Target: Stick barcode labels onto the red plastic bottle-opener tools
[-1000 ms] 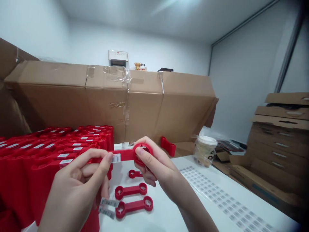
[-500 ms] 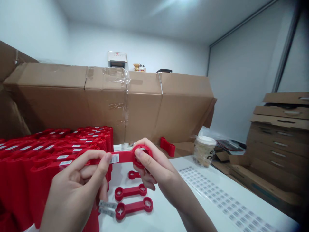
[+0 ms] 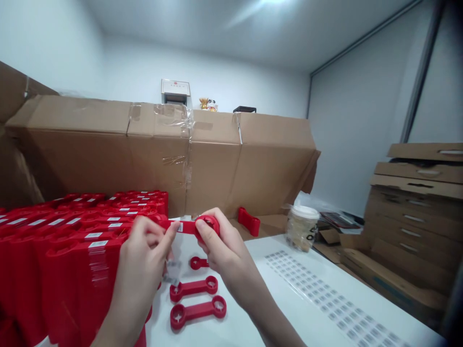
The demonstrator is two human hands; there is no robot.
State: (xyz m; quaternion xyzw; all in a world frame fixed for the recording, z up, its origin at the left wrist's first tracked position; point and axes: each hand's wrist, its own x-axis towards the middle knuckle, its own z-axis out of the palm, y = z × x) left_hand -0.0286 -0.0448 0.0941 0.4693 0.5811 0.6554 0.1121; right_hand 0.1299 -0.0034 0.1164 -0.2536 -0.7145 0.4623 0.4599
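From where I sit, the nearest thing is the red wrench [image 3: 188, 226], held up over the worktop [image 3: 260, 246] with both grips closed on it. The left grip [image 3: 144, 255] pinches the handle narrowly between thumb and fingers, right at the white label [image 3: 180, 226]. The right grip [image 3: 224, 250] wraps the ring end, with its thumb across the rim. The wrench is level and the label looks flat, though the left thumb hides part of it.

Just below the wrench, a third wrench [image 3: 198, 262] lies partly under the right grip, and two more [image 3: 193, 288] [image 3: 198, 312] lie nearer me. Left of the wrench stands the red stack [image 3: 72, 270], touching the left wrist. Right of it lies the barcode sheet [image 3: 325, 294], with the cup [image 3: 302, 229] beyond. Behind it is the cardboard box [image 3: 162, 159].

My worry is the left grip: if that thumb drags, it could wrinkle or lift the label. A loose pinch could drop the wrench onto the ones below. Any sideways swing of the left wrist could also shove the stack out of line.
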